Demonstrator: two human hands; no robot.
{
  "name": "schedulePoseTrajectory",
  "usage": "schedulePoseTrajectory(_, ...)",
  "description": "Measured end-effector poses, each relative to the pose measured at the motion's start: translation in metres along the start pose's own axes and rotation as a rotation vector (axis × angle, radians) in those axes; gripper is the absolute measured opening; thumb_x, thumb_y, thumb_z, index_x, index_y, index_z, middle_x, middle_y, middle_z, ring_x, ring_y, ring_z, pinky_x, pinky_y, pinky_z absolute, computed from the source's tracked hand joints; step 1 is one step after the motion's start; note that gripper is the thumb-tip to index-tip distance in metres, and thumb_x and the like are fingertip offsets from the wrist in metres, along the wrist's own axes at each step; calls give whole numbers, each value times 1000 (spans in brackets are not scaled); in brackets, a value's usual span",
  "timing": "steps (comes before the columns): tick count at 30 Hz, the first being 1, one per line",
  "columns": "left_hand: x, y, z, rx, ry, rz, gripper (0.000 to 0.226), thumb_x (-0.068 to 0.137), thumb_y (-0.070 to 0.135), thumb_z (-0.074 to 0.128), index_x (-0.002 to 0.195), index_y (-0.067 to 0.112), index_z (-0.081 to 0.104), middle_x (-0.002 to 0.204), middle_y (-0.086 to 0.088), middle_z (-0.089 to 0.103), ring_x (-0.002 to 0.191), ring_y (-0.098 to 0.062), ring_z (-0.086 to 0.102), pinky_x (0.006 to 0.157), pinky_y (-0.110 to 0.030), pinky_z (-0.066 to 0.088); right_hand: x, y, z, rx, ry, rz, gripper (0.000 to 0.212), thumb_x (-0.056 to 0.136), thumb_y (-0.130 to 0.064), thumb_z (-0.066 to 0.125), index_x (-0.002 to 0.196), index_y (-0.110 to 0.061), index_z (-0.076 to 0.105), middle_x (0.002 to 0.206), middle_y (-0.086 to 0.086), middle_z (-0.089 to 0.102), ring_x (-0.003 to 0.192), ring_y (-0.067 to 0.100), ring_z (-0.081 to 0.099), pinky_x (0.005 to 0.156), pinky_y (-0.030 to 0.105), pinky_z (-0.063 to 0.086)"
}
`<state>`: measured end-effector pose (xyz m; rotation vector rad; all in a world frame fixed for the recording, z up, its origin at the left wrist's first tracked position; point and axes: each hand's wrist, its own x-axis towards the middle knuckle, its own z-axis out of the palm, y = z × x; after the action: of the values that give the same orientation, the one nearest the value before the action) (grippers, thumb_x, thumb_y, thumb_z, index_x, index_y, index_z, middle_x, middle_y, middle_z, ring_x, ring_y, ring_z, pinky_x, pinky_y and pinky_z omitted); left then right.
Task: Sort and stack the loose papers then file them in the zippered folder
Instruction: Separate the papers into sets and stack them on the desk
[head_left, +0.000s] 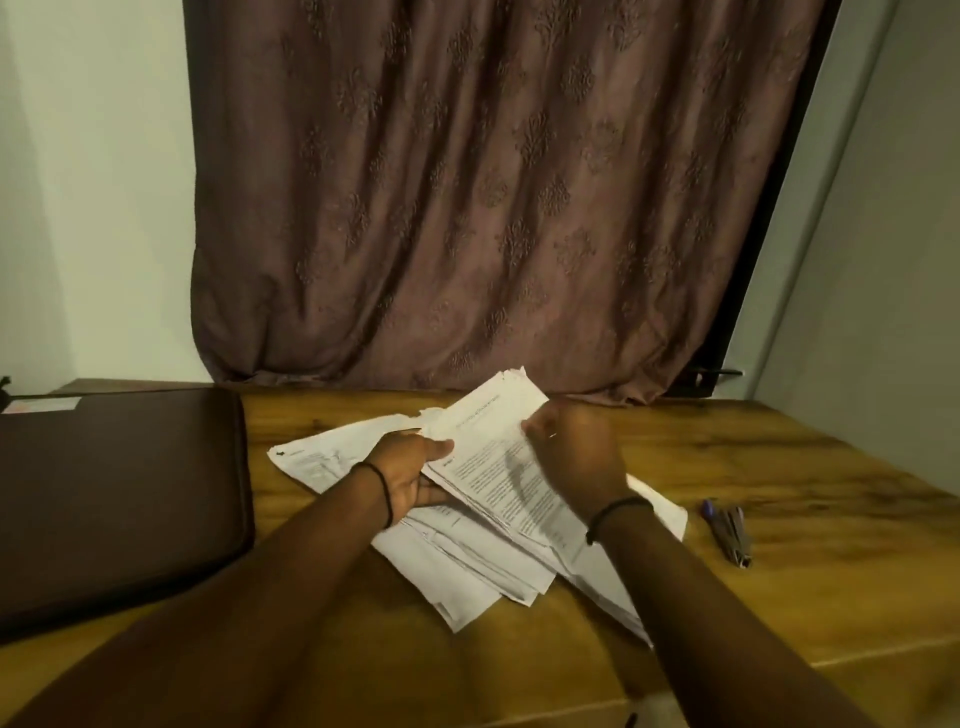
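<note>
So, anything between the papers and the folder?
Nothing visible. Only table lies between the papers, held by the left hand and right hand, and the folder. The folder lies closed. The pen and metal tool sit to the right.

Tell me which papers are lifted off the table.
The printed bundle gripped between the left hand and right hand, far end raised; the remaining sheets lie spread on the table.

We can't read the print on the papers (493, 462), it's too blurred. Left hand (410, 473) fingers are hidden under the stack, right hand (576, 452) fingers behind its knuckles. Zippered folder (119, 493) is cut off at the left edge. Grey tool (735, 540) beside the pen (709, 509): can't identify.
</note>
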<state>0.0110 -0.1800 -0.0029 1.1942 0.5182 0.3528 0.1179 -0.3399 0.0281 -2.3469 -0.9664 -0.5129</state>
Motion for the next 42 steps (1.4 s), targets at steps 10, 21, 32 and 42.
schedulePoseTrajectory(10,13,-2,-9,-12,-81,-134,34,90,-2,43,118,12,55,108,-14,72,89,-33,70,76,-47,58,-45,-26,48,-39,-71,-349,34,92,-47,59,108,-20,73,105,-1,71,91,15,63,80,33,55)
schedulePoseTrajectory(21,25,-9,-6,48,-126,-103,23,95,12,53,117,11,58,85,-9,74,69,-22,72,63,-35,61,-43,-18,59,-95,16,-405,23,95,-28,56,89,-16,74,82,4,72,70,22,66,63,35,55)
schedulePoseTrajectory(32,19,9,2,24,-131,136,33,98,4,50,129,11,56,118,-14,68,106,-35,66,77,-53,57,-34,-9,33,248,171,-166,30,94,-33,57,96,-7,74,95,10,73,88,24,66,86,36,52)
schedulePoseTrajectory(42,-10,82,36,-13,-228,452,23,96,7,52,116,13,62,97,-4,75,82,-21,73,57,-37,59,25,69,-88,816,72,134,31,82,-17,78,108,-6,66,89,-4,74,76,9,70,61,20,55)
